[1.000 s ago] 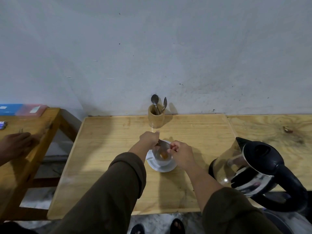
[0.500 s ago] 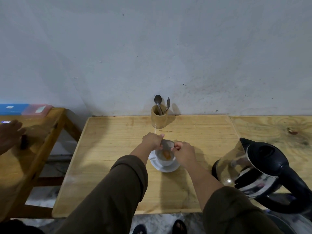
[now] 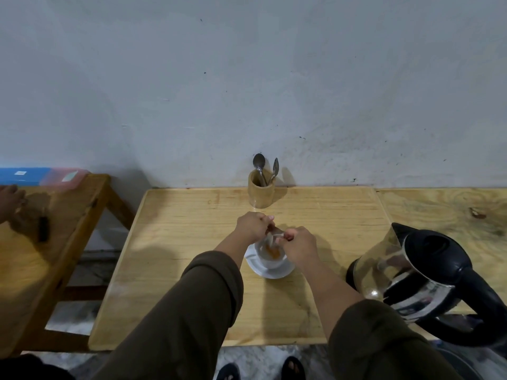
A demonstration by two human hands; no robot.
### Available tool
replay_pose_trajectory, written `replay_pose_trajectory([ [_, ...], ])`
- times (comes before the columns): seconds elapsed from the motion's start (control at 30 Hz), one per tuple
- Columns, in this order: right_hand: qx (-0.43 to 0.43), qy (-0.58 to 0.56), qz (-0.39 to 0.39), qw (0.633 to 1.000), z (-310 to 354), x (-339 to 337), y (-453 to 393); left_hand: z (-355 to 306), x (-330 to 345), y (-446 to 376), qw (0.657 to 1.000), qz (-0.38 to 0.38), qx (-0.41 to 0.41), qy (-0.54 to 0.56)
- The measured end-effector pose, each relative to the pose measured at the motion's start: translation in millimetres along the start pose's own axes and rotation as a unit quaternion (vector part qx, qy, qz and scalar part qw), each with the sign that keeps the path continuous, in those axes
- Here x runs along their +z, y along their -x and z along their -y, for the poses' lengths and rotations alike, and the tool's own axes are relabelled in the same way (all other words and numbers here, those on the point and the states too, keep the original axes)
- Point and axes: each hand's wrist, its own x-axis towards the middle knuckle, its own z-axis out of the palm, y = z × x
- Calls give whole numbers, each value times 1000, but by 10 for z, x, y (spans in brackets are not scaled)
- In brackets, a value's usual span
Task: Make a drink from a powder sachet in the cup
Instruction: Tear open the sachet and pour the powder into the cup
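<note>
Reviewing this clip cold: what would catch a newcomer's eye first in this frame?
Both hands, the left hand and right hand, meet over a white cup on a saucer at the table's middle, pinching a small sachet above orange powder inside. A glass kettle with black lid stands at the right edge. A wooden holder with two spoons stands by the wall.

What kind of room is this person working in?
Probably a plain makeshift tea or coffee corner, not a fitted kitchen: a bare wooden table against an unpainted wall, an electric kettle, and a wooden holder of spoons behind the cup.
</note>
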Motion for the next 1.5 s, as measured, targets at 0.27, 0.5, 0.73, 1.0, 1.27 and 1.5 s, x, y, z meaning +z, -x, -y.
replay_pose_trajectory([
  [0.27, 10, -19, -13, 1000, 20, 90, -45, -37, -57, 33, 1000, 0, 11, 21],
  [0.5, -14, 39, 11, 999, -5, 93, -54, 11, -149, 37, 998, -42, -52, -14],
  [0.73, -22, 6, -18, 1000, 55, 12, 61, 208, -191, 87, 972, -4, -126, 198],
  [1.0, 27, -143, -39, 989, 393, 226, 238, 494, -256, 213, 918, -107, -100, 368],
  [1.27, 32, -86, 12, 996, 656, 897, 320, 1002, -449, 341, 940, -170, -112, 274],
  [1.5, 36, 42, 51, 997, 567, 1392, 359, 1458, -445, 380, 970, -159, -114, 146],
])
